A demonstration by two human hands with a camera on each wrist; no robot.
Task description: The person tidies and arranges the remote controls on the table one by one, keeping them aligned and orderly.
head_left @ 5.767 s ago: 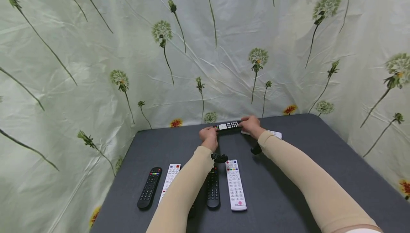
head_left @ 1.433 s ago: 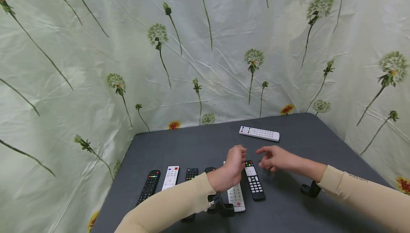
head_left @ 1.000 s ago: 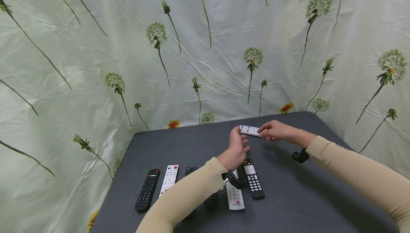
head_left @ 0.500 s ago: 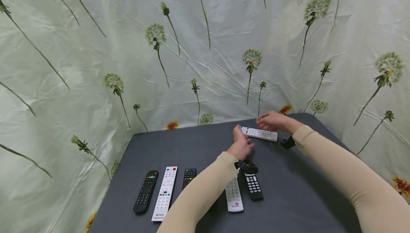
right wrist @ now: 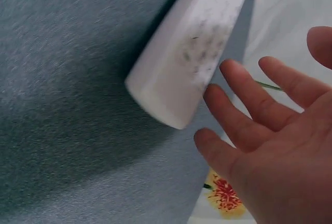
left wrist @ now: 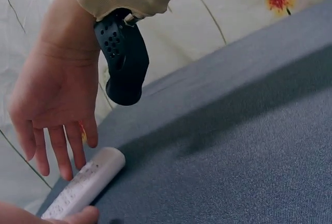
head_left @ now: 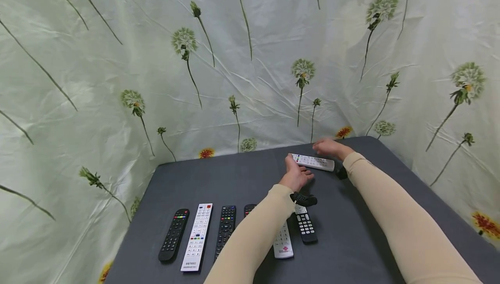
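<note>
A white remote control (head_left: 314,162) lies slantwise near the back of the table, between my two hands. At its left end is my left hand (head_left: 295,177), palm turned up and fingers loosely extended. Its fingertips overlap the remote's near end in the left wrist view; contact is unclear. Behind the remote's right part hovers my right hand (head_left: 330,147). In the right wrist view its spread fingers (right wrist: 233,115) are beside the remote's edge, with nothing gripped. A black remote with white buttons (head_left: 306,227) lies in front of my left hand, its top hidden by the wrist strap.
Along the front lie a black remote (head_left: 173,236), a white remote (head_left: 197,240), another black remote (head_left: 225,227), a mostly hidden black remote (head_left: 249,209) and a white remote (head_left: 283,244). My left sleeve (head_left: 254,236) covers some. A flowered curtain (head_left: 218,80) rises behind the dark table (head_left: 211,175).
The black remote with white buttons, held by both hands at the back edge earlier, now lies right of the front row. Both hands moved to the far white remote; my right hand went behind it.
</note>
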